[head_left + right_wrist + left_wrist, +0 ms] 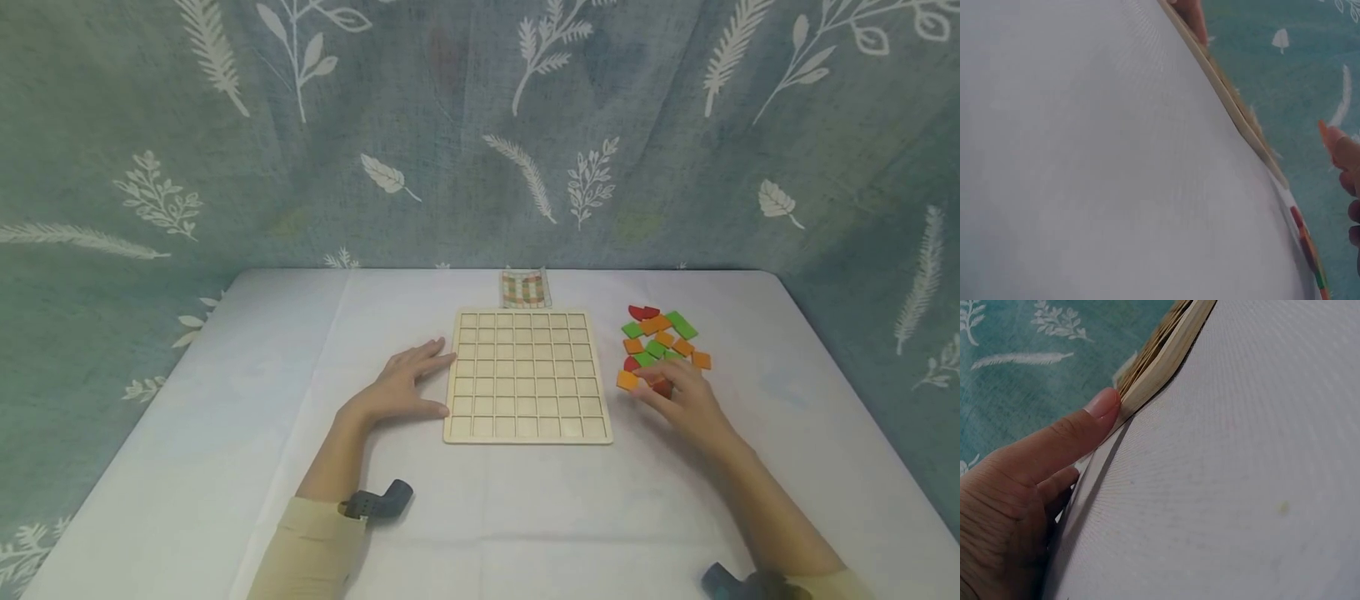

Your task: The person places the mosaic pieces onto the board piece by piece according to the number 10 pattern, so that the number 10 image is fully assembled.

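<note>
Left hand (401,387): flat on the bench (187,467), fingers straight, thumb tip touching the left edge of the board (527,375). It holds nothing and is just bracing. The left wrist view confirms the thumb against the board's side.

Right hand (678,398): down at the near end of the tile pile (660,346), just right of the board. Fingers are lightly curled over a red tile (662,386), with an orange tile (627,380) beside the fingertips. Can't tell whether the red one is actually pinched or only touched, since the fingers cover it. The right wrist view doesn't settle it.

Board: wooden grid, every cell empty, mid-bench. Pile is a mix of orange, green and red, some pieces overlapping.

Doing this step well, my read:
- take one tile only, by its edges, clear of its neighbours
- lift rather than drag, so the pile doesn't scatter
- keep the left thumb on the board edge so it doesn't slide

Further back, a small pattern card (526,288) lies just beyond the board's far edge. Behind it hangs a leaf-print curtain (480,125).
</note>
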Action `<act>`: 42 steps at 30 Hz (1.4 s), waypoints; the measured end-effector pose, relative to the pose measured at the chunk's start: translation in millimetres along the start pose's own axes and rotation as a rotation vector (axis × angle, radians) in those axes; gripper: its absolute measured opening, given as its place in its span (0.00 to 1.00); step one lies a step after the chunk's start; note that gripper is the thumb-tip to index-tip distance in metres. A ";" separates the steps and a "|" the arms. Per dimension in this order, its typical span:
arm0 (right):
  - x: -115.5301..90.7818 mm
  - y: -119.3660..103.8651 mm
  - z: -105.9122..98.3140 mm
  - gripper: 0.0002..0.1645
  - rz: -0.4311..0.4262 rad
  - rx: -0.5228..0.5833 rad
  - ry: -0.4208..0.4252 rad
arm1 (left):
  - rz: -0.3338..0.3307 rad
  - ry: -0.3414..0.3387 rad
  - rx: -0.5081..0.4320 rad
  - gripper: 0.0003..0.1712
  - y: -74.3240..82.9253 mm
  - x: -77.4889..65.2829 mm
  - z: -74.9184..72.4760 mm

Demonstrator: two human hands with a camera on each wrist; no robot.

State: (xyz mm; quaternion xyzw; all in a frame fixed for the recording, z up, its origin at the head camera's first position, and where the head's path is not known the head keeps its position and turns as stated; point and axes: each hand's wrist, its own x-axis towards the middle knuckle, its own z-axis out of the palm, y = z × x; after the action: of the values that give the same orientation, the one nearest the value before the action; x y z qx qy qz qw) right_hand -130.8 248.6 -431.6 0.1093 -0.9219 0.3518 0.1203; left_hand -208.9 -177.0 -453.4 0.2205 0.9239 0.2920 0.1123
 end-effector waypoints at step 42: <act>75.3 -53.8 64.5 0.16 -0.265 0.155 -0.027 | 0.012 -0.017 0.042 0.54 3.4 0.8 -0.9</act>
State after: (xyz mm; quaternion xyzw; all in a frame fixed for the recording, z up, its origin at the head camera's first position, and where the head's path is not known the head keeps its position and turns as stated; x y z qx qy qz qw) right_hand -196.1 157.1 -422.2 0.2436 -0.8710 0.4015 0.1443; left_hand -208.7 -174.6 -450.7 0.2305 0.9275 0.2714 0.1137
